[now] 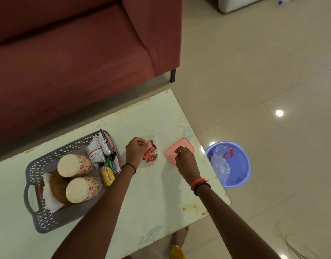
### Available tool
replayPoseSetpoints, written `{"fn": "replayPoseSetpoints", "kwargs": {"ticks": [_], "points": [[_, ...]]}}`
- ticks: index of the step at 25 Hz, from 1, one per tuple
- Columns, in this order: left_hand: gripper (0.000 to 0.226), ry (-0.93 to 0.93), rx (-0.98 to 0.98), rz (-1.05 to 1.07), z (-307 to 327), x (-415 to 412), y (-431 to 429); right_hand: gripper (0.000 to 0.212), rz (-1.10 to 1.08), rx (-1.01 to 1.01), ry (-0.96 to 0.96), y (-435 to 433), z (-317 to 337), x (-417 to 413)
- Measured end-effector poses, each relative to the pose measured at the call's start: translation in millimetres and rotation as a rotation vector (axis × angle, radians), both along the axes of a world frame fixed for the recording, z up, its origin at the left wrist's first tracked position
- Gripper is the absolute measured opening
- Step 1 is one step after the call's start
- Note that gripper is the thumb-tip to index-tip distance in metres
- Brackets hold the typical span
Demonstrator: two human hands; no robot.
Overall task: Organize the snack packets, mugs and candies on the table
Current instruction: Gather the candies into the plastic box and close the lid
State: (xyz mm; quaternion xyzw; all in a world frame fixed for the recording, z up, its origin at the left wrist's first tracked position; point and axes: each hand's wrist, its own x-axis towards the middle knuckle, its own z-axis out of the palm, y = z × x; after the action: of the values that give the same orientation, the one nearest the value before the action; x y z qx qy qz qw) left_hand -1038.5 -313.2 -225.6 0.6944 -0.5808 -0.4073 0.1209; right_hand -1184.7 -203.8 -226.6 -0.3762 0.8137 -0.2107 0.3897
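A grey perforated basket (39,219) on the table's left holds two upside-down white mugs with red flower prints (75,164) (84,189) and several snack packets (103,152). To its right, a clear plastic box (153,141) contains red-wrapped candies (150,154). My left hand (135,150) rests at the box's left edge, fingers curled at the candies. My right hand (185,157) lies on a pink lid (179,146) flat on the table, fingertips pinching its surface.
The pale table (151,199) ends just right of the lid. A blue plastic bucket (237,176) with a clear bag in it stands on the tiled floor beside that edge. A maroon sofa (76,53) runs behind the table. A woven brown object lies in the basket.
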Motion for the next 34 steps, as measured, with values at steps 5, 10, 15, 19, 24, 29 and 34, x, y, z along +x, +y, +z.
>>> {"fn": "replayPoseSetpoints", "kwargs": {"ticks": [5,10,15,19,24,29,34], "points": [[0.032,0.144,-0.110,0.087,2,5,-1,0.055,0.477,0.021,0.415,-16,-15,-17],[0.023,0.027,-0.134,0.126,-6,11,-2,0.061,0.752,0.130,0.593,-27,-22,-15],[0.032,-0.092,0.050,0.091,-12,10,8,0.048,0.756,0.142,0.689,-36,-15,-8],[0.034,-0.086,0.091,0.098,-11,11,15,0.043,0.642,0.191,0.685,-35,-7,-19],[0.036,-0.027,0.129,0.094,-7,11,23,0.020,0.259,0.260,0.336,-33,14,-28],[0.035,0.028,0.165,0.111,-4,11,33,0.013,0.127,0.076,0.289,-36,42,6],[0.032,0.073,0.187,0.125,-1,10,34,0.021,0.289,-0.052,0.335,-38,36,62]]}}
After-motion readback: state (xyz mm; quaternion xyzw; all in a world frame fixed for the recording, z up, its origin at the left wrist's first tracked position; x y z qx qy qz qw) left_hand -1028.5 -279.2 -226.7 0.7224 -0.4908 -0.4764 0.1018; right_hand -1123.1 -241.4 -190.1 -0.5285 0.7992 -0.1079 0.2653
